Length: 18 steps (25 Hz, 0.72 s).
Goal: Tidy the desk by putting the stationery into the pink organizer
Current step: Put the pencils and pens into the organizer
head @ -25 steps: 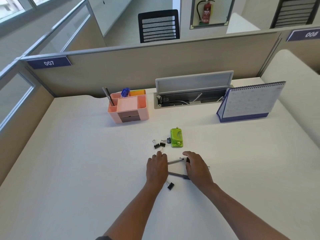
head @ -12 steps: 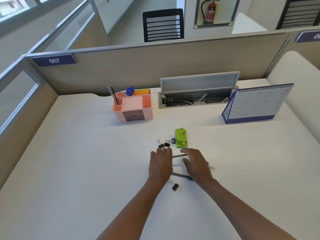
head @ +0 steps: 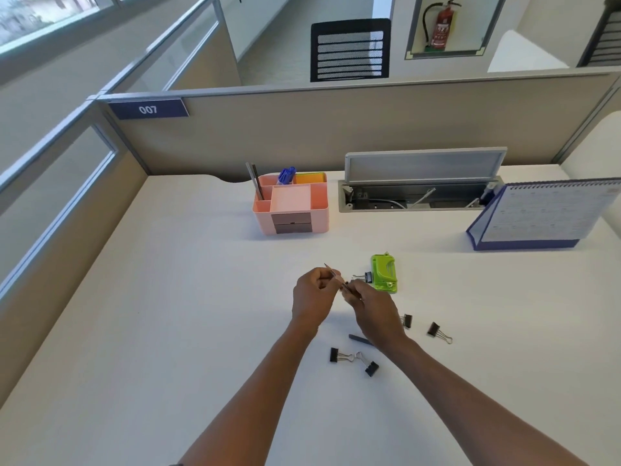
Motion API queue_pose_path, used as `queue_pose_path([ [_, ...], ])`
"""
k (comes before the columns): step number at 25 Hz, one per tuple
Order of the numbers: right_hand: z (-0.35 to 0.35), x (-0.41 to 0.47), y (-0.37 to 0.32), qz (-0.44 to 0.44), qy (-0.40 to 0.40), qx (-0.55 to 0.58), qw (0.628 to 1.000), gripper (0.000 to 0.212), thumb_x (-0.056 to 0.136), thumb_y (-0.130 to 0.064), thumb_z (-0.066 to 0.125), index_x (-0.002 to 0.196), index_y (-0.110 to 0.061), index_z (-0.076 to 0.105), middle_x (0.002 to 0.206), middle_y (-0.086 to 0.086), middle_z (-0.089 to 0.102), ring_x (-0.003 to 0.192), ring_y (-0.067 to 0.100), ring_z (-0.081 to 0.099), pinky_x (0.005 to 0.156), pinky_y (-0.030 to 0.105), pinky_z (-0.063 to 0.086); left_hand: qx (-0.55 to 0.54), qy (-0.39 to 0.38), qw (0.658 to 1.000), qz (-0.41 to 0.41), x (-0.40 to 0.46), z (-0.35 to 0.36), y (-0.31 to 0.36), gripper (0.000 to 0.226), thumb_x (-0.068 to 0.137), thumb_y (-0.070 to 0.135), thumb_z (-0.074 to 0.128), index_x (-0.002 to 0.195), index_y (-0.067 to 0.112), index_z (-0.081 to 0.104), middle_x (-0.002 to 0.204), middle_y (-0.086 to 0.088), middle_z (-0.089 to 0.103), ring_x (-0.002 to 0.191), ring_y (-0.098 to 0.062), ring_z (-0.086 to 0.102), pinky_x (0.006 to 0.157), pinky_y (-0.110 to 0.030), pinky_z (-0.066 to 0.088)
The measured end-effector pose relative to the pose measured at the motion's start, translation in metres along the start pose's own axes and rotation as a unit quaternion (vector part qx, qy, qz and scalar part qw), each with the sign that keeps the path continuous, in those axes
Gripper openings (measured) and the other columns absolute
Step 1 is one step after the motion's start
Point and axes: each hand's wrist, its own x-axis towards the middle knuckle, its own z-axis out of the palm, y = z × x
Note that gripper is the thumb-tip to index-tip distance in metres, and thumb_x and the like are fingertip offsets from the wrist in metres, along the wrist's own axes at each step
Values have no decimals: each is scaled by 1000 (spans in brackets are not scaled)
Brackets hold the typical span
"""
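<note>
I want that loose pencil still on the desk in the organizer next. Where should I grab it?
Pinch the dark pencil at its exposed left half, coming from above. It lies flat on the desk, and its right end is hidden under the right hand.

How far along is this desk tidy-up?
Early on. The pink organizer already holds blue pens and a ruler. The left hand and right hand together hold a thin pencil above the desk. Still loose: the green punch, a dark stick, and at least five binder clips, such as one to the right.
</note>
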Motion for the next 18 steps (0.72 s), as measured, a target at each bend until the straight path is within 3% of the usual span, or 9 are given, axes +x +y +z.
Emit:
queue_pose_path([
  [2,7,9,-14,-21,-6,22,1000,11,98,-35,53,93,-27,59,74,-5,65,68,15,59,60,34,43,4,7,1000,10,4,-13,0,7,91,22,63,94,22,69,88,10,73,82,-7,68,75,-26,54],
  [6,11,36,-50,-65,56,72,994,11,95,-24,59,105,-19,62,94,-9,69,85,10,64,72,28,49,80,56,993,67,16,-41,2,11,94,19,59,99,21,69,95,12,72,84,-2,64,70,-13,44],
  [9,13,62,-83,-101,74,70,990,12,92,-18,63,105,-18,65,91,-7,70,82,8,65,73,22,49,131,50,985,105,27,-55,1,15,95,22,59,104,19,71,95,7,73,86,-8,65,74,-18,46],
  [13,19,93,-115,-136,78,60,986,11,93,-15,63,103,-17,66,88,-4,72,80,10,68,73,26,57,128,65,983,116,45,-75,6,16,95,21,59,104,19,72,100,3,73,90,-12,65,79,-28,51],
  [18,33,121,-139,-127,85,85,985,7,91,-12,66,98,-14,66,83,-3,70,76,9,67,72,28,59,115,100,982,114,74,-101,21,18,96,22,58,106,24,73,102,3,73,88,-14,64,77,-27,49],
])
